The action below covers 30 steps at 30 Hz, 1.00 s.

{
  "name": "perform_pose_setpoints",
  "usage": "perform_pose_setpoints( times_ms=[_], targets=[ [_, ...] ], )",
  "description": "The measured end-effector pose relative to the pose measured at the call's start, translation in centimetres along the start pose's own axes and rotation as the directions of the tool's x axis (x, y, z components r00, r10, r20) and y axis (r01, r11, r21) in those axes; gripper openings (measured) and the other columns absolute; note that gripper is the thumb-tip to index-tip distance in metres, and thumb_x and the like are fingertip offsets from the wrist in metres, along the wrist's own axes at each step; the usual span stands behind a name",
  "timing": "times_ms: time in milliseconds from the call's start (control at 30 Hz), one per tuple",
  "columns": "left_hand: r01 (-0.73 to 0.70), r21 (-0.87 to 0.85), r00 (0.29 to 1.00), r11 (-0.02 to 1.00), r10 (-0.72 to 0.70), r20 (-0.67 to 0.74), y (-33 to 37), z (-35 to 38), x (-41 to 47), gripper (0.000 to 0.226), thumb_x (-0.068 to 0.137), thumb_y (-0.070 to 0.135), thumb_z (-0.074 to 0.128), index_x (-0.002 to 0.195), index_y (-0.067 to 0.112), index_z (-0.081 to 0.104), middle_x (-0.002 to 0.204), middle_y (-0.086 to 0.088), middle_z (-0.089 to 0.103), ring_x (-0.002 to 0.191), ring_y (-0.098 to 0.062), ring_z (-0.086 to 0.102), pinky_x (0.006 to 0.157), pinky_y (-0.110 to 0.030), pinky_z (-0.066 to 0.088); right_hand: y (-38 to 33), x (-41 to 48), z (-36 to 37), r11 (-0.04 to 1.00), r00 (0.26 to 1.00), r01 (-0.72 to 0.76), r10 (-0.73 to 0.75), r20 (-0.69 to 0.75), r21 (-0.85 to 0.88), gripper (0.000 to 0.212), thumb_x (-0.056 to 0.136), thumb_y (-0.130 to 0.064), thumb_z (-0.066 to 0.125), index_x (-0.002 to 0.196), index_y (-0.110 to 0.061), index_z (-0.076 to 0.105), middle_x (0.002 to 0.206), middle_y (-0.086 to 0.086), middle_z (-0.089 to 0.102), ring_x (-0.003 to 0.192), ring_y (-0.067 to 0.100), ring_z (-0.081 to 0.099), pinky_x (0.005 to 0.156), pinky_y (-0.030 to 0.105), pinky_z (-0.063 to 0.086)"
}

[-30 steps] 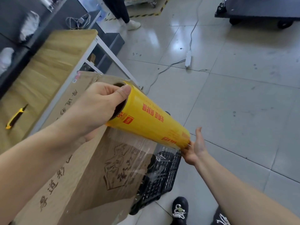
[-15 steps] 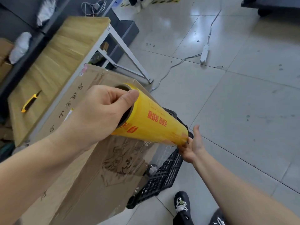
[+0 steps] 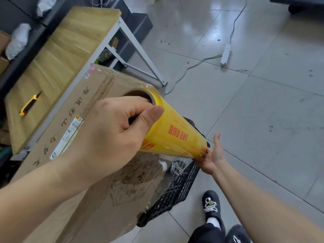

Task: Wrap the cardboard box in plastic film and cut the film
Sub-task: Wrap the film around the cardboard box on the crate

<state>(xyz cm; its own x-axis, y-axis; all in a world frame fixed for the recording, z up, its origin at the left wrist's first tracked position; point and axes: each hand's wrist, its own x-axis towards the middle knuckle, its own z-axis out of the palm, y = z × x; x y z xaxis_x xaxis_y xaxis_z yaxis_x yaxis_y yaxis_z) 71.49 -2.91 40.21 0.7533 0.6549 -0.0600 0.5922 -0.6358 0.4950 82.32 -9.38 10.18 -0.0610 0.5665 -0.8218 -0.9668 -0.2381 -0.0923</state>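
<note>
A large cardboard box with printed characters stands on a black plastic crate. I hold a yellow roll of plastic film slanted over the box's corner. My left hand grips the roll's near end, fingers inside the cardboard core and thumb on the outside. My right hand holds the roll's far, lower end with its fingers tucked into the core, thumb raised. Clear film runs from the roll down onto the box's side. A yellow utility knife lies on the wooden table.
The wooden table with white metal legs stands directly behind the box. A power strip and its cable lie on the grey tiled floor to the right. My black shoes are beside the crate. Dark shelving with white bags lines the far left.
The roll has moved along the box's side, drawing film with it, and the view has shifted so more of the table and knife shows. Both hands keep their hold.
</note>
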Motion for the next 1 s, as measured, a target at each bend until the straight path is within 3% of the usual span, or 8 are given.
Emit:
perform_pose_setpoints(
  times_ms=[200,333,433,567,667,767,900,1000],
  targets=[
    [-0.045,0.072,0.998,0.996,0.048,-0.037,0.1,-0.1,-0.1,0.055,0.091,0.041,0.05,0.071,-0.007,0.066,0.065,-0.025,0.062,0.061,-0.039,0.06,0.051,-0.044,0.049,1.0,1.7,-0.7,1.0,0.998,0.001,-0.003,-0.057,-0.024,0.053,0.089,-0.068,0.039,0.076,-0.017,0.049,0.052,0.001,0.053,0.036,0.013,0.048,0.066,0.028,0.043],
    [-0.04,0.1,0.998,0.994,0.045,-0.043,0.5,-0.1,0.2,0.049,0.09,0.036,0.056,0.059,-0.002,0.06,0.054,-0.019,0.05,0.049,-0.029,0.049,0.043,-0.039,0.04,1.3,2.6,-1.1,1.0,0.998,-0.008,0.008,-0.065,-0.001,0.035,0.091,-0.052,0.053,0.09,-0.017,0.052,0.075,0.005,0.051,0.043,0.018,0.054,0.06,0.032,0.049],
    [-0.047,0.171,0.998,0.984,0.054,-0.036,1.0,0.1,0.3,0.046,0.089,0.03,0.057,0.052,0.003,0.051,0.049,-0.012,0.038,0.045,-0.022,0.036,0.041,-0.037,0.03,1.8,3.0,-1.2,0.998,0.999,-0.011,0.014,-0.047,0.062,0.033,0.09,-0.051,0.054,0.082,-0.02,0.049,0.058,0.003,0.056,0.037,0.018,0.053,0.051,0.028,0.051],
    [-0.103,0.197,0.995,0.975,0.1,0.027,1.4,0.3,0.1,0.042,0.088,0.028,0.057,0.056,0.0,0.06,0.049,-0.008,0.043,0.047,-0.021,0.041,0.043,-0.03,0.032,2.5,3.4,-1.7,0.994,0.998,0.008,-0.002,-0.062,0.107,0.051,0.087,-0.05,0.06,0.121,-0.012,0.052,0.097,0.009,0.061,0.083,0.029,0.062,0.075,0.042,0.053],
    [-0.136,0.18,0.99,0.974,0.129,0.052,1.3,0.2,0.3,0.044,0.089,0.031,0.056,0.064,-0.004,0.066,0.054,-0.016,0.054,0.05,-0.028,0.052,0.045,-0.037,0.04,2.7,3.5,-1.9,0.991,0.998,0.018,-0.009,-0.063,0.135,0.052,0.088,-0.049,0.059,0.121,-0.011,0.051,0.079,0.006,0.057,0.074,0.025,0.059,0.078,0.041,0.054],
    [-0.169,0.18,0.985,0.969,0.158,0.074,1.4,0.2,0.6,0.048,0.088,0.036,0.055,0.065,-0.004,0.066,0.055,-0.018,0.055,0.051,-0.03,0.052,0.046,-0.039,0.039,3.1,3.6,-2.2,0.987,0.997,0.028,-0.016,-0.075,0.158,0.062,0.086,-0.05,0.061,0.132,-0.01,0.048,0.094,0.01,0.057,0.099,0.034,0.061,0.08,0.047,0.054],
    [-0.138,0.09,0.988,0.986,0.13,0.084,0.6,-0.1,1.1,0.054,0.083,0.042,0.054,0.069,-0.008,0.066,0.063,-0.029,0.059,0.055,-0.041,0.055,0.044,-0.042,0.043,3.2,3.8,-2.3,0.979,0.997,0.031,-0.016,-0.074,0.202,0.066,0.086,-0.05,0.06,0.135,-0.009,0.044,0.102,0.011,0.058,0.099,0.035,0.06,0.084,0.05,0.053],
    [-0.106,0.002,0.989,0.994,0.105,0.104,-0.5,-0.7,1.1,0.056,0.082,0.04,0.056,0.072,-0.014,0.065,0.072,-0.036,0.061,0.065,-0.05,0.06,0.052,-0.057,0.051,3.0,3.9,-2.3,0.96,0.999,0.036,-0.023,-0.049,0.278,0.06,0.089,-0.045,0.06,0.133,-0.008,0.043,0.114,0.014,0.056,0.108,0.037,0.058,0.082,0.052,0.052]
  ],
)
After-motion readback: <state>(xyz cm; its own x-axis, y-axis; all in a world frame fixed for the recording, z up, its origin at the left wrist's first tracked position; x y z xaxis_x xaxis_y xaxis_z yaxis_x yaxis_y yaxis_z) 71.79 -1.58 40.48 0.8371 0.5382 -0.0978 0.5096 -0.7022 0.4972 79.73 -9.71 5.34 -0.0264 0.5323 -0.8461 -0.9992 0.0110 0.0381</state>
